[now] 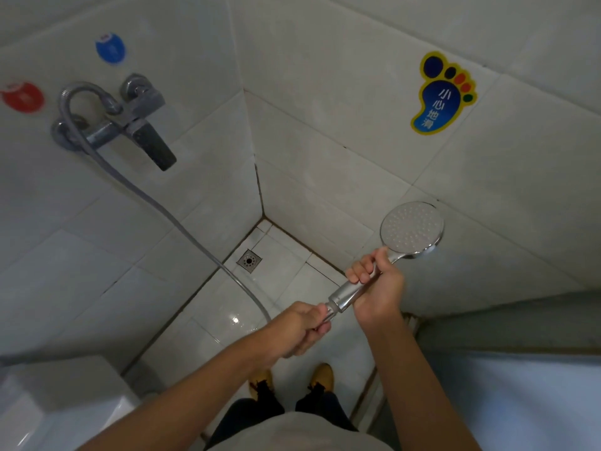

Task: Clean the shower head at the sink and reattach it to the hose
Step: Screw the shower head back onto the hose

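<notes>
Chrome catches what little light there is: the shower head (pixel 411 227) is a round, flat disc with a pale face dotted with small nozzles, joined to a smooth tubular handle of brushed metal. I hold it in front of me above the tiled floor (pixel 286 271), its long axis running on a diagonal from lower left to upper right, the disc at the upper right end and its nozzle face turned up toward me. My right hand (pixel 377 288) has its grip wrapped round the middle of the handle, fingers curled over the top. My left hand (pixel 304 330) is closed in a grip on the end of the hose (pixel 156 203), right at the base of the handle; the joint itself is covered by my fingers, so I cannot tell whether the two are screwed together or only touching.

Ribbed metal, the hose runs back from my left hand up to the chrome mixer tap (pixel 130 118) on the left wall, where it loops. Glossy pale tiles cover walls and floor; a square metal drain (pixel 249 260) sits in the corner. A blue, yellow-edged foot-shaped sticker (pixel 439 96) is on the right wall, and blurred red (pixel 22 96) and blue (pixel 110 47) stickers sit by the tap. My yellow shoes (pixel 322 377) are partly hidden by my arms.
</notes>
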### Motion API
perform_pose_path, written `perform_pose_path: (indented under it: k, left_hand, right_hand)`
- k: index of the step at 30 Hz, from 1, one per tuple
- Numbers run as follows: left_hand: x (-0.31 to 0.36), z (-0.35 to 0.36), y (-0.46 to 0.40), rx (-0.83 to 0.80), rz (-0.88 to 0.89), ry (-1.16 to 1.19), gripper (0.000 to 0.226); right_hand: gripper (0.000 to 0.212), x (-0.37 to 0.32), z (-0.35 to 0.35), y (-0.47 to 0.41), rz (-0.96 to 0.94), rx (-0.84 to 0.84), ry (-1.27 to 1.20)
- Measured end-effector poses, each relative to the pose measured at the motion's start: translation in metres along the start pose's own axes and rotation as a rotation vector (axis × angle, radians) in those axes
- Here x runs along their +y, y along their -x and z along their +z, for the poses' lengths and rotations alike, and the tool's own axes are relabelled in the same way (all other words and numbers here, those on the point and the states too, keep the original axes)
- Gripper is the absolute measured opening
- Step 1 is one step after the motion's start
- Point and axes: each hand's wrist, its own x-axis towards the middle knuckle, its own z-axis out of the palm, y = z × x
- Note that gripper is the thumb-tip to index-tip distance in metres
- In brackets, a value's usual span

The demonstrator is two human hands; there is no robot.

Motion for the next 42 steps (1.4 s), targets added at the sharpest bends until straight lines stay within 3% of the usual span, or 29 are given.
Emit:
perform_pose_path:
  k: [10, 13, 17, 20, 22, 26, 28, 33, 42]
  left_hand:
    - [-0.003, 0.002, 0.002, -0.575, -0.166, 0.757, 0.038]
    - [-0.003, 0.009, 0.004, -0.694, -0.155, 0.883, 0.038]
    - [-0.001, 0.008, 0.003, -0.728, -0.162, 0.885, 0.036]
    - [0.005, 0.007, 0.005, -0.657, -0.140, 0.814, 0.033]
    - [0.012, 0.006, 0.009, -0.516, -0.063, 0.719, 0.031]
    - [0.020, 0.013, 0.015, 0.008, 0.193, 0.080, 0.018]
    - [0.018, 0.019, 0.017, 0.165, 0.287, -0.123, 0.021]
    - [0.014, 0.023, 0.016, 0.273, 0.328, -0.198, 0.037]
    - [0.022, 0.025, 0.020, 0.304, 0.297, -0.131, 0.036]
  right_hand:
    - [0.023, -0.008, 0.007, -0.001, 0.113, -0.275, -0.180]
    - [0.022, -0.012, 0.013, 0.000, 0.146, -0.363, -0.197]
    - [0.024, -0.017, 0.015, -0.002, 0.183, -0.446, -0.210]
    - [0.022, -0.020, 0.015, -0.004, 0.162, -0.431, -0.192]
    - [0.022, -0.022, 0.014, -0.006, 0.118, -0.383, -0.165]
    - [0.026, -0.024, 0.014, -0.005, 0.019, -0.260, -0.104]
    - [0.028, -0.023, 0.015, -0.005, -0.002, -0.223, -0.102]
    - [0.032, -0.021, 0.018, -0.003, -0.025, -0.198, -0.094]
    - [0.032, -0.020, 0.019, 0.000, -0.053, -0.158, -0.089]
